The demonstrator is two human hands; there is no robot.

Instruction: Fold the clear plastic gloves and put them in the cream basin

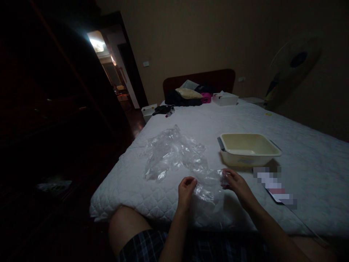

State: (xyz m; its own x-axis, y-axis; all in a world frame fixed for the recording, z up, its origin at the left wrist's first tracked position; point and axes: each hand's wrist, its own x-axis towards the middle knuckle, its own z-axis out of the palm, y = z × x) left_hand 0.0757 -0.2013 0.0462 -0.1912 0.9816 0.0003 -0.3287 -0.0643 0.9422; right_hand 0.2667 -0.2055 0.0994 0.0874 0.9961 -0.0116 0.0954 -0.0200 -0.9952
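Observation:
Between my hands stretches a clear plastic bag (208,187), its lower part hanging over the near side of the bed. My left hand (187,191) pinches its left side, thumb against fingers. At the bag's right side my right hand (237,185) has its fingers closed on the plastic. Just beyond lies a crumpled heap of clear plastic bags (174,153), spread flat on the quilted sheet. Where the held bag ends and the heap begins, I cannot make out.
A cream plastic basin (251,160) with grey handles stands right of my hands. Before it lies a blurred-out flat device (276,193) with a cable. White quilted bedding (131,185) covers the bed. Clothes and a pillow (189,94), a white box (225,99) and a fan (297,60) are farther back.

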